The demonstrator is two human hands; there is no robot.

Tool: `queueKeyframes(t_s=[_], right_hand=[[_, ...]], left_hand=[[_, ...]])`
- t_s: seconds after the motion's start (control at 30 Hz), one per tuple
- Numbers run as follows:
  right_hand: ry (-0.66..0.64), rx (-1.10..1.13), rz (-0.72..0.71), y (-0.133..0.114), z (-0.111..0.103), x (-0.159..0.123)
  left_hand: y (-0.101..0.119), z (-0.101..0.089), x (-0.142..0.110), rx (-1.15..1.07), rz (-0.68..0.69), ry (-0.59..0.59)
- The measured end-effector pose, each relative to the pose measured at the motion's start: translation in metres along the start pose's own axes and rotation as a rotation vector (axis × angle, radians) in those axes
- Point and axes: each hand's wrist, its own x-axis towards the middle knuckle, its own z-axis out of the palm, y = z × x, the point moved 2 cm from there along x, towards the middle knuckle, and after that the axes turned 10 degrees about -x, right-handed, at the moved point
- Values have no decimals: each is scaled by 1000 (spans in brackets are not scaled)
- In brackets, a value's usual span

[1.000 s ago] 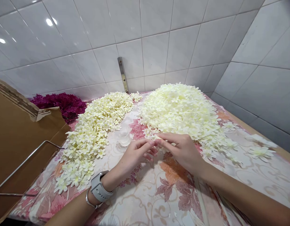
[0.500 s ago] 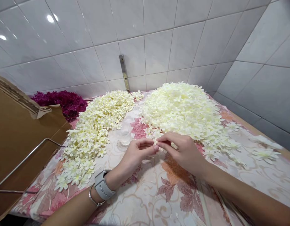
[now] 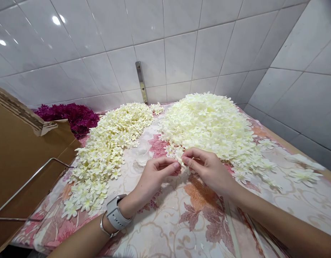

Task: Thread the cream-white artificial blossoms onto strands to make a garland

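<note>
Over the middle of the cloth, my left hand (image 3: 158, 175) is pinched, thumb against fingers; whatever is between its tips is too small to make out. Close to its right, my right hand (image 3: 208, 172) pinches a small white artificial flower (image 3: 183, 165) between thumb and forefinger, partly hidden by the fingers. A narrow gap separates the fingertips of both hands. Just beyond my right hand rises a large pile of white artificial flowers (image 3: 205, 122). Left of my left hand spreads a pile of smaller cream flowers (image 3: 109, 143). A clear plastic cup (image 3: 142, 156) is near my left fingers.
A floral tablecloth (image 3: 154, 229) covers the table. At the left stand a cardboard box (image 3: 25, 154) and a bent metal wire frame (image 3: 28, 188). Purple flowers (image 3: 71, 116) lie behind the box. A metal bracket (image 3: 141, 82) is fixed to the tiled wall. Loose petals (image 3: 305, 176) lie at right.
My hands have drawn slightly apart: the fingertips were touching before and now show a gap. My right hand has shifted a little to the right. The piles look the same.
</note>
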Motion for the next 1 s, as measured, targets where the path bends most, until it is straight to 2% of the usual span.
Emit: queueKeyframes(t_s=[0.2, 0.43, 0.63, 0.7, 0.87, 1.0], right_hand=[[-60, -5, -96, -5, 0, -1], [88, -101, -230, -6, -3, -1], [96, -115, -345, -7, -2, -2], [92, -111, -325, -7, -3, -2], [94, -49, -147, -3, -4, -1], [104, -14, -66, 0, -5, 1]], left_hand=[[-1, -2, 0, -70, -9, -10], [-4, -1, 2, -108, -41, -49], [-5, 0, 3, -237, -54, -66], [-4, 0, 3, -243, -62, -44], [-5, -2, 3, -248, -24, 47], [-3, -2, 4, -247, -7, 98]])
